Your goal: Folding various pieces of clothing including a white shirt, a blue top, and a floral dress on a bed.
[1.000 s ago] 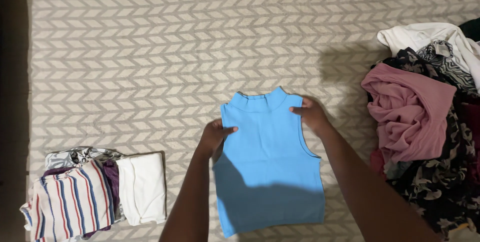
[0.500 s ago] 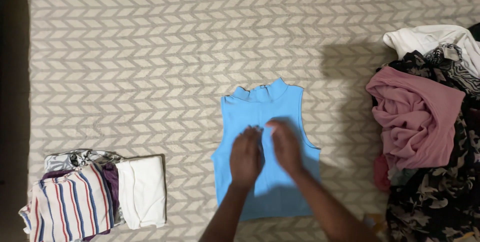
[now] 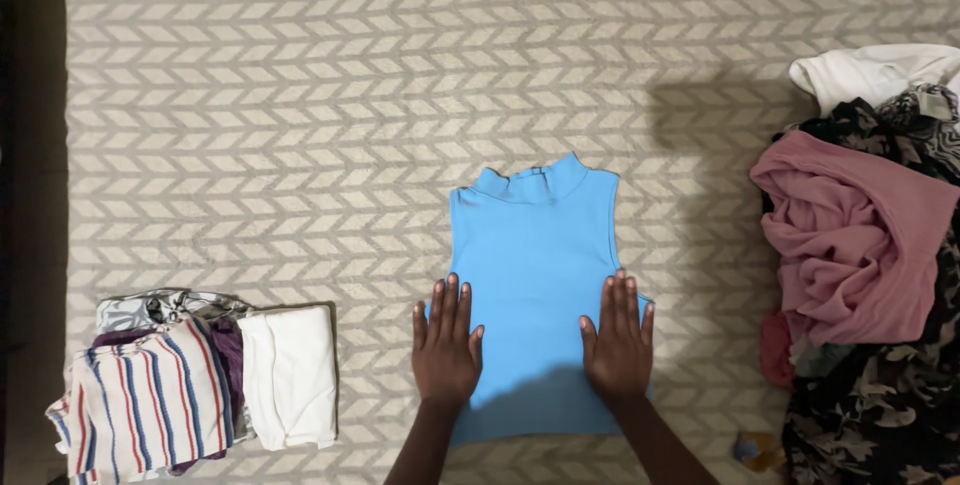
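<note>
Patterned bedcover (image 3: 300, 95) under a soft, light blue top (image 3: 535, 245), centre frame. Left hand (image 3: 445, 345) and right hand (image 3: 618, 340) press flat, open; best gripped at the side edges.

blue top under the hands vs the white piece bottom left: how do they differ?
The blue top lies spread open and flat, collar up; the white piece is folded into a compact rectangle. The left hand and right hand press flat on the blue top; the white piece sits untouched beside a striped folded garment. Both rest on the patterned mat.
</note>
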